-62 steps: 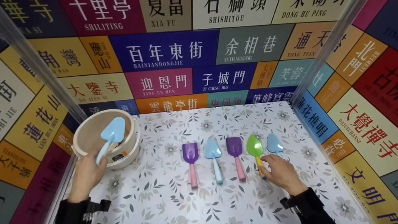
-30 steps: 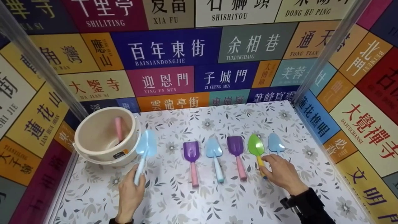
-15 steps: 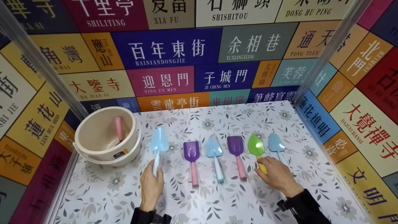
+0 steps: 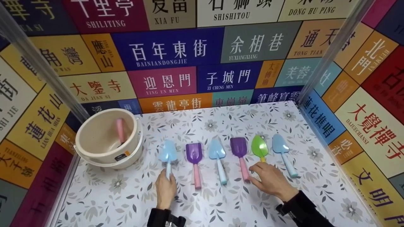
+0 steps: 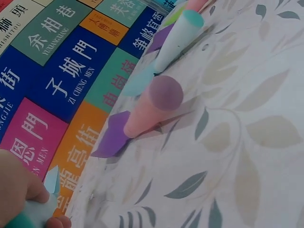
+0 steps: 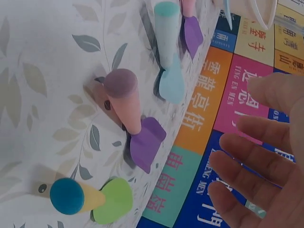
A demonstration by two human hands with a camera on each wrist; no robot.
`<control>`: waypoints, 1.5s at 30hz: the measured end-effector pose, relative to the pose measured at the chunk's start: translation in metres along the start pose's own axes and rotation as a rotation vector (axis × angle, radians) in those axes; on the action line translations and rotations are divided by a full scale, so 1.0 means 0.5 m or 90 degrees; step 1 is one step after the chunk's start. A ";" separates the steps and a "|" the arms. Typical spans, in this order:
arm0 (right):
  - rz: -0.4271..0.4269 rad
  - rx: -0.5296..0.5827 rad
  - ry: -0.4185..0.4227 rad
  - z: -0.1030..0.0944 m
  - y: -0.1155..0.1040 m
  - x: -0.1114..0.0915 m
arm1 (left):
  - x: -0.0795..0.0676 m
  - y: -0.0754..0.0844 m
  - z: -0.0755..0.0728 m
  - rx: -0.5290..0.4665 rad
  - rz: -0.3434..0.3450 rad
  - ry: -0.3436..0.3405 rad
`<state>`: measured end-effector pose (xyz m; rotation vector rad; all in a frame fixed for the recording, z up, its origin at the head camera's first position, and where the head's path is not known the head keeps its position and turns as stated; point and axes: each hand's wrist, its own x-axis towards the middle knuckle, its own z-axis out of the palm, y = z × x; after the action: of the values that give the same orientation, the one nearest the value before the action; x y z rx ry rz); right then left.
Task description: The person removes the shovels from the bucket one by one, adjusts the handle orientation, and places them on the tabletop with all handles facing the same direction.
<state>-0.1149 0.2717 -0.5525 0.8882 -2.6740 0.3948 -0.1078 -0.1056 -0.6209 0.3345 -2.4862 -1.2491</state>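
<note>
My left hand (image 4: 165, 190) grips the handle of a light blue toy trowel (image 4: 168, 151) at the left end of a row. In the left wrist view, thumb and fingers wrap that handle near its teal end. My right hand (image 4: 271, 179) hovers over the handle of a green trowel (image 4: 259, 146), whose lower part it hides in the head view. Its fingers are spread with nothing between them in the right wrist view. Beside it lies a purple shovel (image 4: 239, 146) with a pink handle; to its right lies a light blue trowel (image 4: 280, 144).
A cream bucket (image 4: 83, 151) stands at the left rear, with a pink-handled tool (image 4: 120, 130) leaning inside. Between the hands lie a purple shovel (image 4: 193, 152) and another light blue trowel (image 4: 217, 149). Sign-patterned walls (image 4: 167, 47) bound the flowered tabletop (image 4: 126, 192).
The left hand carried its light blue trowel from over the bucket rightward to the row's left end. The right hand left the green trowel's handle and shifted left, uncovering the rightmost trowel's handle.
</note>
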 end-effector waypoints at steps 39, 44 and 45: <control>-0.102 -0.005 -0.065 0.056 -0.068 0.021 | -0.026 -0.027 0.048 0.116 -0.025 0.013; -0.113 -0.005 -0.049 0.056 -0.067 0.022 | -0.026 -0.027 0.048 0.123 -0.033 -0.004; -0.116 -0.004 -0.043 0.055 -0.066 0.022 | -0.026 -0.027 0.047 0.126 -0.032 -0.004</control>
<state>-0.1083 0.2305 -0.5684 1.1507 -2.6243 0.3184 -0.1043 -0.0917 -0.6476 0.4446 -2.6279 -1.0242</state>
